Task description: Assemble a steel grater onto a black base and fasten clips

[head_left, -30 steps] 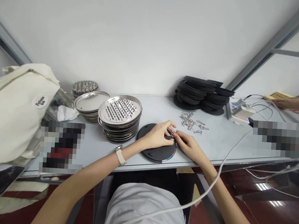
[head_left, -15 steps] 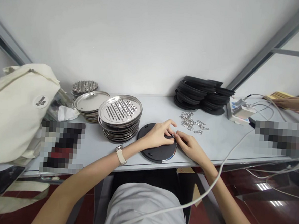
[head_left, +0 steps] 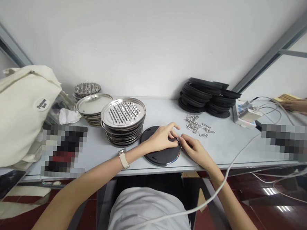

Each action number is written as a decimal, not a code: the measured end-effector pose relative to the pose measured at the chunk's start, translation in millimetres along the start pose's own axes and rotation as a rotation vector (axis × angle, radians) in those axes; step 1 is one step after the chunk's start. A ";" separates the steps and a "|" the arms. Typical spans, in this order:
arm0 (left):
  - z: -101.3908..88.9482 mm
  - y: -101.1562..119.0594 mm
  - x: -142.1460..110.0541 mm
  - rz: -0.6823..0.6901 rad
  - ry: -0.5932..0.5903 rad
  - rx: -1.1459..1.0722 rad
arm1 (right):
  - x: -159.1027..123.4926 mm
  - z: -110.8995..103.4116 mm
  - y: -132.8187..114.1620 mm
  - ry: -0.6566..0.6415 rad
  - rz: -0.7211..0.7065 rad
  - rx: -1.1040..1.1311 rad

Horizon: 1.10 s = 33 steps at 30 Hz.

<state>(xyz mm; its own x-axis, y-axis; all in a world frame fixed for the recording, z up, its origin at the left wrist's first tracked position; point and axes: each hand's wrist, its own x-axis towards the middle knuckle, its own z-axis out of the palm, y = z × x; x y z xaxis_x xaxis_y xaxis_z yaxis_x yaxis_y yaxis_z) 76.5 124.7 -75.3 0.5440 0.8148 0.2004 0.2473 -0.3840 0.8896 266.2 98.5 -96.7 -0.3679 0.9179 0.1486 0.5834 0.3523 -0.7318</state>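
A round black disc [head_left: 163, 156] lies flat at the table's front, with a shiny metal strip along its right rim. My left hand [head_left: 162, 138] rests over the disc, its index finger raised and its thumb and other fingers curled at the right edge. My right hand [head_left: 193, 148] meets it there, thumb and forefinger pinched at the rim. Whatever small piece sits between those fingertips is mostly hidden. Behind my right hand is a scatter of small metal clasps and rings [head_left: 191, 123].
Left of the disc stands a stack of round metal graters [head_left: 123, 115]; a stack of metal discs [head_left: 94, 103] is behind it. Black round parts [head_left: 200, 95] are piled by the wall. A power strip [head_left: 244, 115], a white cable [head_left: 228, 173] and another person's hand [head_left: 299, 106] are at right.
The black disc has shifted very slightly to the left. Both hands keep nearly the same pose at its right rim.
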 end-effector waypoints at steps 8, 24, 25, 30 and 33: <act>0.6 3.6 0.0 0.027 -0.005 0.079 | 0.5 0.2 0.8 0.000 0.002 0.026; 1.5 3.3 -1.0 0.019 -0.042 0.054 | -0.6 0.2 2.0 -0.011 -0.013 0.036; 1.6 3.3 -1.0 0.020 -0.045 0.047 | -0.8 0.1 1.7 -0.009 -0.009 0.030; 1.7 2.4 -0.6 0.020 -0.047 0.023 | -1.0 0.1 1.3 -0.004 0.003 0.017; 1.3 2.2 -0.3 0.023 -0.040 0.025 | -1.0 0.4 1.3 0.001 0.005 0.015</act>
<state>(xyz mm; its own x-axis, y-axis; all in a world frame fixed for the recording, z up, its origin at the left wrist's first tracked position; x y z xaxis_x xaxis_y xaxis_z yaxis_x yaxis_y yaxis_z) 78.0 123.0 -73.9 0.5815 0.7875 0.2040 0.2540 -0.4140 0.8741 267.1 97.9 -98.1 -0.3645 0.9197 0.1458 0.5738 0.3451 -0.7427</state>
